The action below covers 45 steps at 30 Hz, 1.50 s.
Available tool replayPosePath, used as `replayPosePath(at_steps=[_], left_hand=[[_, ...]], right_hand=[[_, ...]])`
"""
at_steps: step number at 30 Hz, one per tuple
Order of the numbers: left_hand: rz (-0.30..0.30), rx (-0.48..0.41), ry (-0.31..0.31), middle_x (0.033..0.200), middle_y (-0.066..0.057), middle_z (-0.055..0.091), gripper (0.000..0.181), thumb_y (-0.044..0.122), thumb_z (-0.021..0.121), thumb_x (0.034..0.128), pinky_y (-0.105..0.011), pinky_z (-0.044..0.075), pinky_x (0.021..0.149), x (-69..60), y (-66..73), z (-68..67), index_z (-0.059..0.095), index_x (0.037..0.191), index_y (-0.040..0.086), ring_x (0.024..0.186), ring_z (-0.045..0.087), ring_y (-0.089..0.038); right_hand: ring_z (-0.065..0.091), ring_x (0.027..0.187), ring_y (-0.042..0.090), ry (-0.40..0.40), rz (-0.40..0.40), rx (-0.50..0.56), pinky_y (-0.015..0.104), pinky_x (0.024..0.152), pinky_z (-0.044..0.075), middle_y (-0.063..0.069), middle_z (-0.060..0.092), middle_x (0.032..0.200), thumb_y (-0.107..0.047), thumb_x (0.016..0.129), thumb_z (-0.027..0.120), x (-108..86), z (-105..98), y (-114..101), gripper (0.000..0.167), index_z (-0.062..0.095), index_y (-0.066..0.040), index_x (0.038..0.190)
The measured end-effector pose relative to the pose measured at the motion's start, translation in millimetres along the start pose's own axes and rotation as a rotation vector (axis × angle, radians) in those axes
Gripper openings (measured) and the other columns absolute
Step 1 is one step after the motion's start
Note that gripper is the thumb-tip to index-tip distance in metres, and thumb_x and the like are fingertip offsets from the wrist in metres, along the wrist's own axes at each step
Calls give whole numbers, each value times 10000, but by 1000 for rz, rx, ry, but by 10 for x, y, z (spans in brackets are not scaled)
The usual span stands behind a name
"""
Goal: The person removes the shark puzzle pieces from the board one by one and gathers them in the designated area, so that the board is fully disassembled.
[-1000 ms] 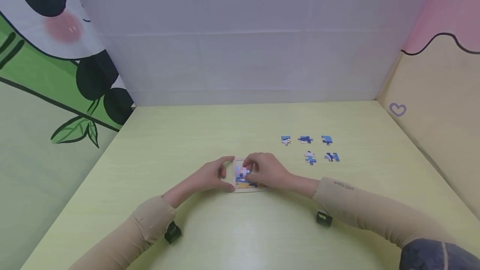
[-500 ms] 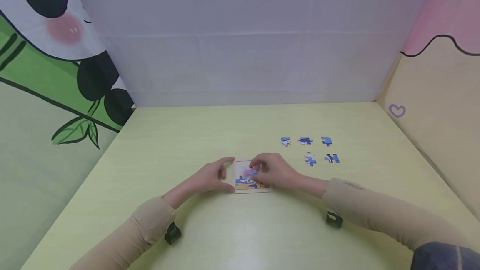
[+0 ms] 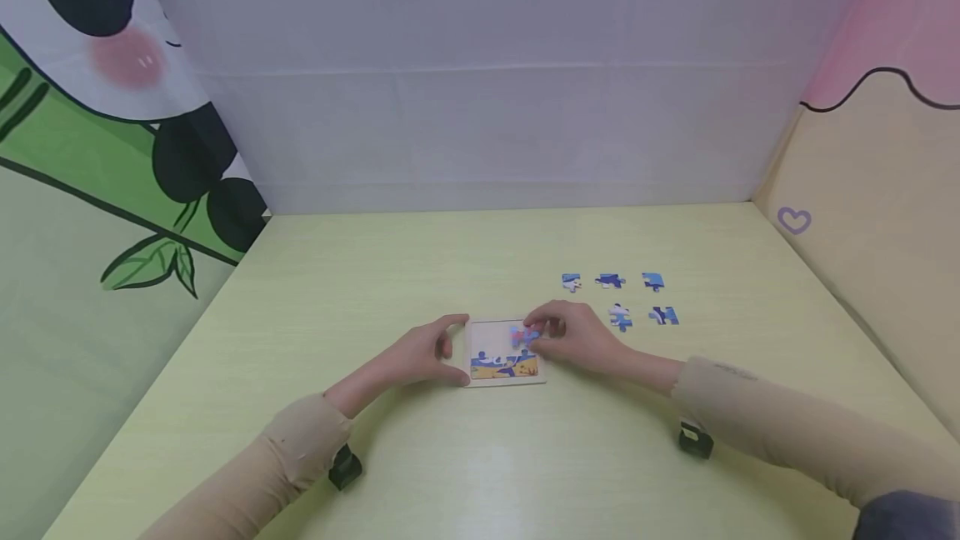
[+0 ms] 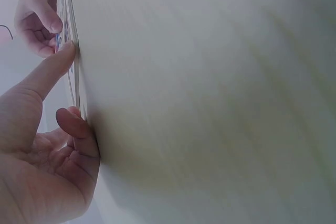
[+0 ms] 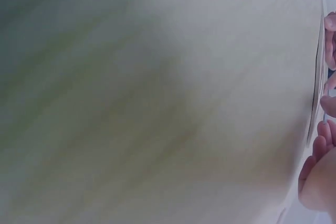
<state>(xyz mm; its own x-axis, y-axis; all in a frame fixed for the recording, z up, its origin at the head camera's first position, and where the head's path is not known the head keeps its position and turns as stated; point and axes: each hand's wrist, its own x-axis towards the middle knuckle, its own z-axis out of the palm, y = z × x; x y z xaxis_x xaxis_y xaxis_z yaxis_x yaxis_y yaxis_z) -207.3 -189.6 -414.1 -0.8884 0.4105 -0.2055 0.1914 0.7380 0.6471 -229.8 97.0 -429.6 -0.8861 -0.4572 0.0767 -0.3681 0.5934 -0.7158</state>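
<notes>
A small wooden puzzle tray (image 3: 506, 383) lies flat on the table, its near part filled with a blue and yellow picture. At its left side is my left hand (image 3: 431, 351), gripping it with the thumb at the near corner and the index finger at the far corner; the thumb also shows against the edge in the left wrist view. My right hand (image 3: 576, 338) pinches a pink and blue puzzle piece (image 3: 519, 336) between thumb and fingers over the tray's far right part. Those fingers partly cover the piece. In the right wrist view, the right hand (image 5: 317, 177) shows only at the edge.
Several loose blue puzzle pieces lie in two rows beyond the right hand, among them a blue one (image 3: 653, 281) and a blue-white one (image 3: 620, 317). The light table (image 3: 375, 265) meets a pale cloth wall (image 3: 487, 132) at the back, with printed panels on both sides.
My right hand has moved right across the tray with the pink and blue piece, uncovering more of the filled near part. The left hand has stayed at the tray's left side.
</notes>
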Motion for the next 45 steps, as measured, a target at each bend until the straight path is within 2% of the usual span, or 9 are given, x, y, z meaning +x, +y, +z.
replayPosePath(at_steps=[6, 13, 19, 25, 30, 37, 45], left_hand=[[-2, 11, 5, 877, -17, 549, 950, 294, 884, 715, -264, 367, 689, 5, 9, 6, 384, 1501, 111, 744, 439, -139], [-4, 12, 7, 875, -15, 551, 949, 299, 882, 717, -263, 365, 685, 18, 0, 12, 383, 1503, 115, 737, 436, -138], [-1, 8, 4, 875, -15, 550, 952, 302, 881, 719, -259, 365, 680, 22, -6, 12, 380, 1506, 109, 738, 435, -135], [-6, 8, -2, 880, -15, 549, 952, 302, 880, 721, -251, 363, 673, 23, -7, 6, 377, 1508, 117, 738, 435, -132], [-10, 4, -3, 877, -19, 544, 951, 294, 881, 720, -260, 361, 672, 19, 5, 4, 377, 1507, 117, 740, 434, -139], [-21, 9, 2, 873, -7, 543, 954, 298, 882, 720, -259, 366, 676, 16, -1, 4, 376, 1511, 132, 741, 444, -140], [-22, 11, -3, 875, -9, 542, 957, 303, 883, 719, -261, 364, 675, 10, 2, 1, 375, 1511, 128, 744, 444, -142]], right_hand=[[565, 843, 142, 71, 40, -24, 274, 735, 460, -65, 682, 946, -191, 814, 790, -60, -140, 105, 296, 725, -201, 1102], [572, 839, 162, 155, 15, -79, 266, 725, 456, -10, 712, 966, -137, 817, 781, -82, -322, 301, 274, 734, -146, 1087], [579, 821, 157, 185, 23, -112, 247, 696, 464, 6, 719, 958, -136, 816, 786, -92, -426, 444, 267, 732, -138, 1077], [561, 823, 168, 162, 50, -128, 272, 727, 459, 6, 712, 950, -147, 819, 785, -96, -477, 491, 264, 729, -133, 1077], [557, 865, 175, 113, 69, -156, 299, 780, 458, 2, 709, 964, -164, 825, 789, -82, -510, 501, 261, 731, -134, 1077], [588, 918, 187, 49, 15, -202, 337, 825, 445, 11, 745, 1008, -172, 797, 810, -28, -604, 510, 254, 757, -129, 1042], [598, 1025, 211, -7, -6, -229, 337, 846, 418, -6, 738, 1086, -218, 815, 804, 8, -650, 574, 227, 765, -192, 1037]])
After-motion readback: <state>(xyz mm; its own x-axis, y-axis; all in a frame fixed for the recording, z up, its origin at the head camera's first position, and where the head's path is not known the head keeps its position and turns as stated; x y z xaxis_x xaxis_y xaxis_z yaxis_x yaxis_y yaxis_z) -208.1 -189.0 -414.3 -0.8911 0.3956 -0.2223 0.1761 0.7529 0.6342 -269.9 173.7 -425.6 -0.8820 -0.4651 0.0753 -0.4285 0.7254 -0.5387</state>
